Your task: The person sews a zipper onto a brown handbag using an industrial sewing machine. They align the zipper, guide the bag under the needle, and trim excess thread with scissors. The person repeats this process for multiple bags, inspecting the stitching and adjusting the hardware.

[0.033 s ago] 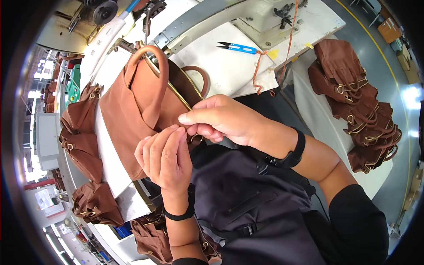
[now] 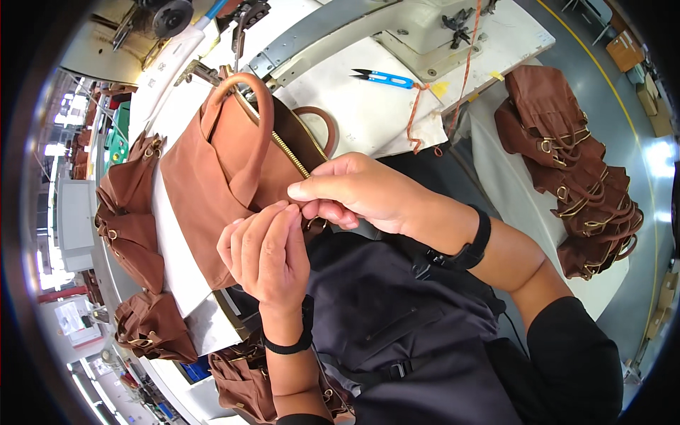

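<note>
A brown handbag [image 2: 198, 191] with looped handles and an open brass zipper [image 2: 282, 145] lies in front of me. My right hand [image 2: 354, 191] is at the bag's right side, thumb and fingers pinched just below the zipper. Directly beside it, my left hand [image 2: 262, 255] has its fingers bunched, their tips almost meeting my right thumb over the bag. Whatever is between the fingertips of both hands is too small or hidden to make out. Blue thread snips [image 2: 393, 80] with orange cord [image 2: 414, 120] lie on the white work surface beyond the bag.
A sewing machine [image 2: 425, 49] stands at the back. More brown bags lie left [image 2: 127, 241], lower left [image 2: 152, 333] and below [image 2: 241, 382]. A stack of bags [image 2: 581, 198] rests on a sheet at the right, beside a floor with cartons [image 2: 623, 46].
</note>
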{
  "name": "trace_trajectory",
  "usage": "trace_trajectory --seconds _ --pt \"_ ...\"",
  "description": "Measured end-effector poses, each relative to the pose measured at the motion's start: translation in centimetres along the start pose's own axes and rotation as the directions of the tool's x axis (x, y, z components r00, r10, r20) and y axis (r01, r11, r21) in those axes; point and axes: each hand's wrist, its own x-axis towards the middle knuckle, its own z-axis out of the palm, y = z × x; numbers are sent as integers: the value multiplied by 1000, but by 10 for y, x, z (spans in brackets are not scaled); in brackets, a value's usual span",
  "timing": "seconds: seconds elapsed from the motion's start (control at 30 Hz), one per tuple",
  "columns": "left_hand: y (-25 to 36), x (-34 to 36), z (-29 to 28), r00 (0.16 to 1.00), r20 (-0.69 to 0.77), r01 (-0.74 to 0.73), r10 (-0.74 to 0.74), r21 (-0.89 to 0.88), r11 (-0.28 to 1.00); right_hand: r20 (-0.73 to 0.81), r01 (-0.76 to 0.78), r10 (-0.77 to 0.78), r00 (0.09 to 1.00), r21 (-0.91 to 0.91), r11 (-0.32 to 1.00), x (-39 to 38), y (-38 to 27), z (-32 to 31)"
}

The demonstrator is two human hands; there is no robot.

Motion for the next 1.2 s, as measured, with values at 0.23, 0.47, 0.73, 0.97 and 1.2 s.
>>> trace_trajectory --seconds 0.23,0.47,0.73,0.97,1.2 --pt "1 0 -1 999 12 31 -30 -10 999 -20 174 -182 983 -210 962 2 1 3" --pt "0 1 -7 999 -12 34 -35 -53 998 -41 171 -170 985 42 984 -1 8 15" --pt "-2 7 -12 999 23 37 -35 -127 991 27 395 -395 918 -4 919 -3 17 20" --pt "-8 7 -12 999 45 12 -6 -135 991 -22 477 -476 879 58 877 1 30 24" --pt "-9 87 -37 903 376 -202 207 -52 978 -99 472 -466 879 42 881 7 40 28"
